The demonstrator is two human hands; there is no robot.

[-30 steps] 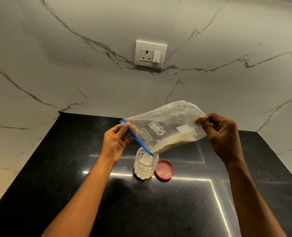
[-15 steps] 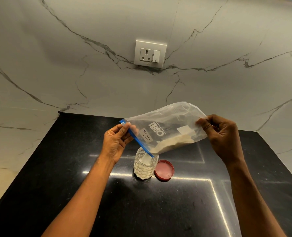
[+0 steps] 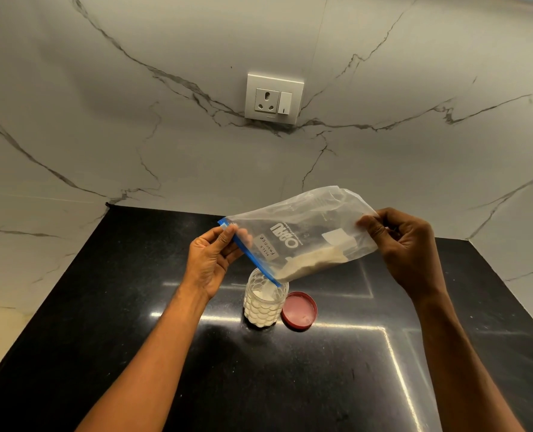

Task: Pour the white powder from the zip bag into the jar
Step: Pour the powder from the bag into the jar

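Here, left hand [image 3: 210, 263] pinching the blue zip edge of the zip bag [image 3: 302, 235] between thumb and fingertips, other fingers loosely curled, nothing else held; right hand [image 3: 405, 247] closed in a pinch on the raised bottom corner of the same bag. Bag tilted down to the left, mouth corner directly over, perhaps just inside, the open jar [image 3: 266, 302], with the white powder [image 3: 312, 261] gathered along the lower fold and sliding toward the opening. Jar upright on the black countertop [image 3: 134, 338], already well filled with white. Red lid [image 3: 299, 310] lying flat just beside the jar on its right, apparently touching or nearly so. To pour well, probably: keep the low corner of the mouth inside the rim, raise the right end gradually rather than sharply, tap lightly so clumps break loose, hold the zip edge open as a narrow spout, and watch the fill level to avoid overflow. By count: two hands, one bag, one jar, one lid, one wall socket [image 3: 274, 99] on the marble backsplash behind
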